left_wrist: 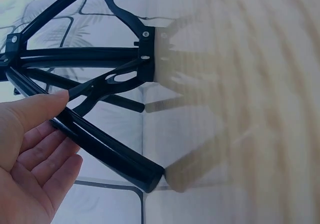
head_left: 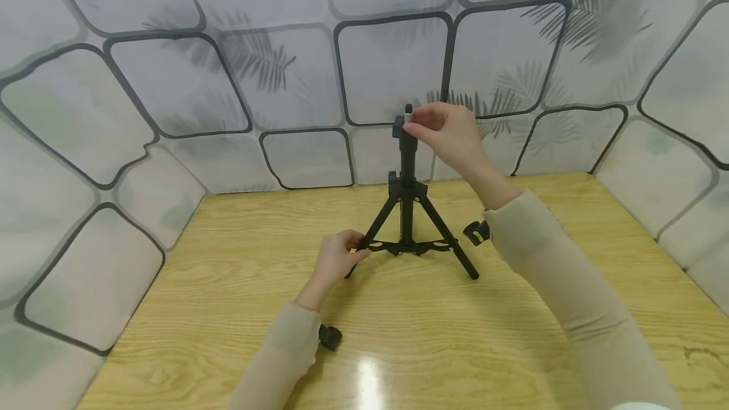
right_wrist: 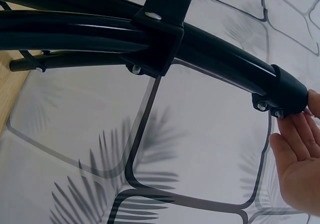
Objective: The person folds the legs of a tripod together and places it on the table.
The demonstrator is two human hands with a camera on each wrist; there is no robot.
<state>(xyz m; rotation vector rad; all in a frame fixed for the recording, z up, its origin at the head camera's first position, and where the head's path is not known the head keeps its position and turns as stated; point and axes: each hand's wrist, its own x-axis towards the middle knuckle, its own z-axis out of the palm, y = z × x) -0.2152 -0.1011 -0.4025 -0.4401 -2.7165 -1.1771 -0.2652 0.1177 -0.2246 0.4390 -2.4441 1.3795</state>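
A black tripod (head_left: 407, 163) stands upright on the table with its legs spread. With thumb and fingers, my left hand (head_left: 333, 259) holds the left leg near the brace; the left wrist view shows the thumb over this leg (left_wrist: 112, 151) and the fingers beneath it. At the top of the centre column, my right hand (head_left: 455, 136) pinches the small silver-and-black tip (head_left: 408, 112). In the right wrist view the right hand (right_wrist: 300, 159) is at the column's end collar (right_wrist: 290, 91), and the tip itself is out of sight.
The wood-grain table (head_left: 228, 321) carries the tripod. Behind it and on both sides rises a pale patterned backdrop (head_left: 302, 157) with dark outlines and leaf prints. Black wrist devices (head_left: 330, 336) show at both cuffs.
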